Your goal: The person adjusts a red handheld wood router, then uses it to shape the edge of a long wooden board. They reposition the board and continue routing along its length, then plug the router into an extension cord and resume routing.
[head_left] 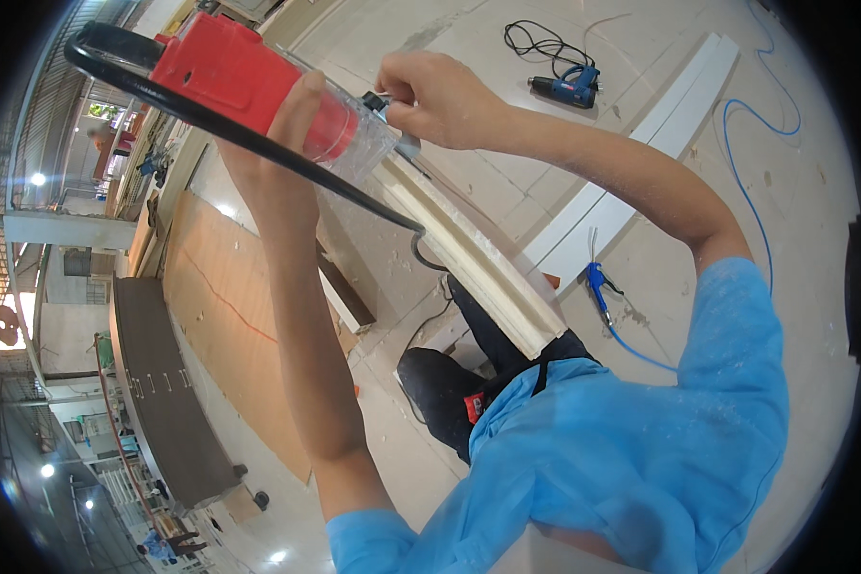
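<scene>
A red trim router [225, 77] with a clear plastic base [368, 143] is held at the far upper left. My left hand [275, 177] is wrapped round its red body, partly behind the thick black cord. With curled fingers, my right hand [445, 100] grips a small dark fitting [375, 101] at the side of the base; the fingertips are partly hidden. Below the router lies a long pale grooved strip [483, 258], its near end at my lap. The router's bit is not visible, and I cannot tell whether it touches the strip.
On the floor at right are long white boards [631, 153], a blue heat gun [569, 88] with a black cord, and a blue air blow gun [598, 287] on a blue hose [727, 143]. To the left lie a brown sheet [225, 287] and a dark panel with handles [158, 392].
</scene>
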{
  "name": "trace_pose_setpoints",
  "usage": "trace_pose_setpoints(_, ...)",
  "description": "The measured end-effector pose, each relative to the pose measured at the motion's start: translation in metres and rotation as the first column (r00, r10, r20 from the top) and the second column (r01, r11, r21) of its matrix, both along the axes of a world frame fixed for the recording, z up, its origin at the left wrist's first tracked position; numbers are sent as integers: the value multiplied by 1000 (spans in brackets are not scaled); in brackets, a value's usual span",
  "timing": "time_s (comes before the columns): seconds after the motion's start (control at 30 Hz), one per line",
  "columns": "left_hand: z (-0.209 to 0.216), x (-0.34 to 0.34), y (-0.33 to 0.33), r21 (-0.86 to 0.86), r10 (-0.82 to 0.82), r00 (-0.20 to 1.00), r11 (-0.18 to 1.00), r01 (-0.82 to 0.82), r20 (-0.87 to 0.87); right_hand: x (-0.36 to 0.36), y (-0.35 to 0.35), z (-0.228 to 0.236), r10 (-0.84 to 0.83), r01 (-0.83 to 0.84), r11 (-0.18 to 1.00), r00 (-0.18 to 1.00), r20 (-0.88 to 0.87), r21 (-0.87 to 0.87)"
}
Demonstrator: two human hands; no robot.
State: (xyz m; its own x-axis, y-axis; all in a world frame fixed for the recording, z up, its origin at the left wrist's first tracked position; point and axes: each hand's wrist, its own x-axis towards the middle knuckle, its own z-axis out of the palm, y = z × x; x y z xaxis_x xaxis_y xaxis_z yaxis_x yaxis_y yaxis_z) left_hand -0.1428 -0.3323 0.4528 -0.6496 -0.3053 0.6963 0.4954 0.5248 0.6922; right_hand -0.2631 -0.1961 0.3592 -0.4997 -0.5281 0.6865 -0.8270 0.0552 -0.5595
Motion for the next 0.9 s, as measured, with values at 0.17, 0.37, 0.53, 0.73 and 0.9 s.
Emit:
trace_pose_setpoints(0.17, -1, 2, 0, 18, -3, 1000, 1000, 3, 13, -5, 2, 2, 16, -10, 995, 998, -65, 95)
trace_pose_setpoints(0.37, 0, 1, 2, 27, -10, 1000, 1000, 10, 4, -48, 25, 36, 448, -540, 817, 815, 368, 201)
trace_pose_setpoints(0.53, 0, 2, 3, 42, -27, 1000, 999, 27, -5, -67, 19, 50, 477, -601, 718, 793, 380, 353)
trace_pose_setpoints(0.73, -2, 3, -1, -26, 1, 1000, 1000, -2, -4, -88, 5, 42, 567, -730, 626, 668, 482, 275)
trace_pose_setpoints(0.9, -3, 2, -1, 11, 3, 1000, 1000, -3, -16, -89, 2, 32, 616, -769, 619, 603, 507, 162)
